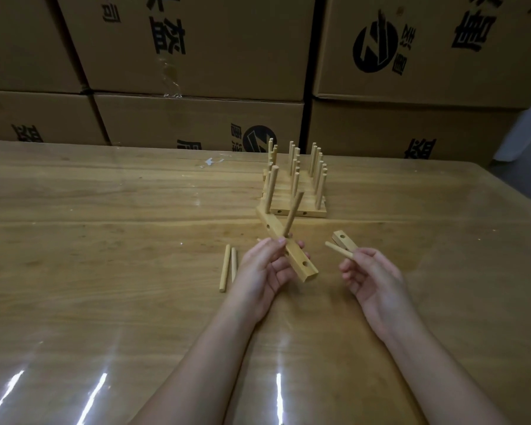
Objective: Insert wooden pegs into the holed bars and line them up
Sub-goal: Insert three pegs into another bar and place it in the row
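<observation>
The left hand [262,268] is clenched round a holed bar [301,262], which appears lifted off the surface [105,240] & tilted, w/ 2 pegs already seated: an upright peg [271,191] nr the far end & a leaning peg [293,213] mid-bar, just above the thumb. The right hand [373,280] is pinched on a loose peg [337,250] by its near end, the tip pointed twd the bar but apart from it. Just behind those fingertips a 2nd bar [344,239] is seen; whether it is held or lying there can't be told. Step in hand, as judged: filling the held bar, an open hole being seen nr its near end. The nxt move calls for the loose peg to be turned end-on to a free hole, lined up w/ it & pressed straight while the bar is braced. 2 spare pegs [224,269] lie left of the left hand; finished bars [288,212] w/ pegs are lined up farther back.
</observation>
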`<action>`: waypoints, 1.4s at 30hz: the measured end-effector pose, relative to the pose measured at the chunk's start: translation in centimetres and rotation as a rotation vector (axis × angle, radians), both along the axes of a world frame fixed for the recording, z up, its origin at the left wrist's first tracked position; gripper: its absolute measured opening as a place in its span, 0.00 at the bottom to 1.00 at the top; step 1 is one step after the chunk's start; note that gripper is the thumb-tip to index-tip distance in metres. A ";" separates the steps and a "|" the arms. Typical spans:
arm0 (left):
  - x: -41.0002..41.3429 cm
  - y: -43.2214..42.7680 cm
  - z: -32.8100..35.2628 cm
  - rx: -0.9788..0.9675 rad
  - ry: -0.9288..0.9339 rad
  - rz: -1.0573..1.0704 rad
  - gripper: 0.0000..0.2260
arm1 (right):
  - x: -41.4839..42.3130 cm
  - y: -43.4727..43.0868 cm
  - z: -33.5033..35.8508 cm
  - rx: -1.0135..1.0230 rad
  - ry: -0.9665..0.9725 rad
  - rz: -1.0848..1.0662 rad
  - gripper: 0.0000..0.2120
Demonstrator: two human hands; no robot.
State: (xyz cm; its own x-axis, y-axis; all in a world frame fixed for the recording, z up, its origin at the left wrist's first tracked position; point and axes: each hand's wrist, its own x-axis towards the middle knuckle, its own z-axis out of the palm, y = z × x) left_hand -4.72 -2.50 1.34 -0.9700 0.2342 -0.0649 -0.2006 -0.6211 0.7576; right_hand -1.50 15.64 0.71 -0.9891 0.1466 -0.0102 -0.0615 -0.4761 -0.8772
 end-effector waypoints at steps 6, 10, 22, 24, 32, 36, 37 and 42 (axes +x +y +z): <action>0.0 0.0 -0.2 0.035 0.013 -0.019 0.16 | -0.6 -0.2 -0.1 0.006 0.008 0.107 0.04; 0.0 0.0 -0.4 0.057 0.035 -0.033 0.15 | -0.6 -0.3 0.0 0.006 0.007 0.136 0.03; -0.1 0.0 -0.6 0.053 0.067 -0.035 0.13 | -1.2 -0.4 -0.5 -0.062 0.038 0.170 0.08; -0.2 -0.1 -0.8 0.031 0.070 -0.024 0.12 | -1.2 -0.4 -0.6 -0.069 0.021 0.160 0.08; -0.6 0.0 -1.2 0.029 0.066 -0.003 0.10 | -1.3 -0.2 -0.5 -0.125 -0.001 0.153 0.10; -0.6 -0.1 -1.2 0.048 0.046 -0.001 0.10 | -1.2 -0.1 -0.5 -0.097 0.002 0.168 0.11; -0.6 -0.1 -1.1 0.049 0.042 0.001 0.10 | -1.2 -0.1 -0.5 -0.091 0.000 0.170 0.11; -0.7 -0.1 -1.2 0.059 0.034 0.013 0.09 | -1.2 -0.1 -0.5 -0.079 -0.004 0.177 0.11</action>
State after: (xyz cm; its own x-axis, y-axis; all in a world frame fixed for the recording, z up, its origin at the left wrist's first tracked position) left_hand -5.39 -2.55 0.15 -0.9745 0.2236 -0.0180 -0.1665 -0.6671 0.7261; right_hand -2.69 15.49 0.23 -0.9993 -0.0311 -0.0191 0.0330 -0.5463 -0.8370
